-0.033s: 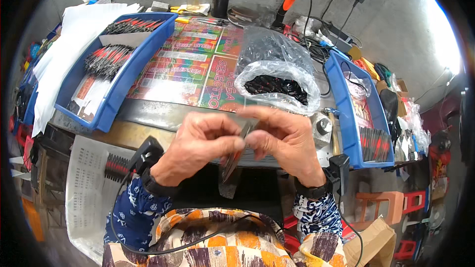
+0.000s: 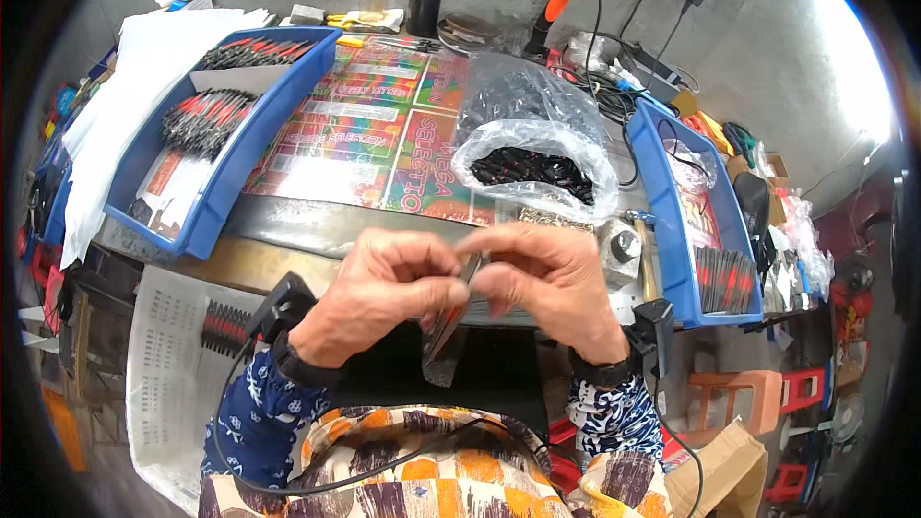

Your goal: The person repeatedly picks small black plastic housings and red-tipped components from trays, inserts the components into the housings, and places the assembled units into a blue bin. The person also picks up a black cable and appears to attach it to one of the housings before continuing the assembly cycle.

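Over the near edge of the bench, my left hand [image 2: 374,293] pinches a thin, flat, dark piece with red on it [image 2: 445,322] between thumb and fingers. It hangs tilted; whether it is one piece or several stacked cannot be made out. My right hand [image 2: 552,278] meets it at the upper end, with index finger and thumb curled close around the tip. A dark grey pointed strip [image 2: 439,367] shows just below the held piece. Beyond my hands lies an open clear plastic bag [image 2: 600,187] with many small black-and-red parts [image 2: 532,171] inside.
A blue bin [image 2: 206,221] at left holds bundles of black-and-red pieces [image 2: 206,120]. At right, a blue tray [image 2: 683,240] holds a row of similar flat pieces [image 2: 724,280]. A white basket [image 2: 158,393] stands lower left. A hammer [image 2: 649,254] lies beside the right tray.
Both hands have shifted slightly, and the right fingertips have drawn in closer over the top of the held piece. The whole view has moved a little.
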A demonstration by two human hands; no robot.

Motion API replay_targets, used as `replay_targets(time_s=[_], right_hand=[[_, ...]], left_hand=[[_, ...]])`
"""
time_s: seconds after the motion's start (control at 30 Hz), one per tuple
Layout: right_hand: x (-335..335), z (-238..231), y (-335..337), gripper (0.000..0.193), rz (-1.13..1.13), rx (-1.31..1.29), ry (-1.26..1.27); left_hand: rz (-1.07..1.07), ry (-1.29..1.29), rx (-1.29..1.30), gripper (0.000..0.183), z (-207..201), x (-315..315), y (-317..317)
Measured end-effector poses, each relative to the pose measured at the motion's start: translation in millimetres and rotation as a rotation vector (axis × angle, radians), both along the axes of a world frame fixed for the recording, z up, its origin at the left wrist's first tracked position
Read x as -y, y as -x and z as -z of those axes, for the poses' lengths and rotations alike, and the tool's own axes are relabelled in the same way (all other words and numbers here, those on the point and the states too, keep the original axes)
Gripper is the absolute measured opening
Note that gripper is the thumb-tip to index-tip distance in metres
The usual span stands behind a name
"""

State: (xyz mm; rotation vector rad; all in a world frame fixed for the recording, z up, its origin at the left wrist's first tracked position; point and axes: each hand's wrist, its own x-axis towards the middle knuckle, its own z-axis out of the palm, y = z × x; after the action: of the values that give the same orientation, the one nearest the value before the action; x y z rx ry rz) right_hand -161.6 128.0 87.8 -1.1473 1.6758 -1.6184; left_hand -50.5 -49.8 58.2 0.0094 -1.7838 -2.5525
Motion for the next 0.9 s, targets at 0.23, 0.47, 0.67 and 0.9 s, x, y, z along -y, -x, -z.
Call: replay_targets(time_s=[0.23, 0.47, 0.67, 0.9], right_hand=[[-8, 14, -4, 0.019, -0.031, 0.206, -0.086], [-3, 34, -3, 0.018, 0.068, 0.150, 0.005], [0, 35, 0, 0.017, 0.086, 0.048, -0.020], [-5, 18, 67, 0.012, 0.418, -0.725, -0.150]], left_hand=[[-0.063, 0.124, -0.037, 0.018, 23, -9, -14], [-0.336, 0.334, -0.163, 0.021, 36, -34, -10], [-0.472, 0.665, -0.297, 0.016, 38, -32, -6], [-0.484, 0.800, -0.287, 0.020, 38, -21, -7]])
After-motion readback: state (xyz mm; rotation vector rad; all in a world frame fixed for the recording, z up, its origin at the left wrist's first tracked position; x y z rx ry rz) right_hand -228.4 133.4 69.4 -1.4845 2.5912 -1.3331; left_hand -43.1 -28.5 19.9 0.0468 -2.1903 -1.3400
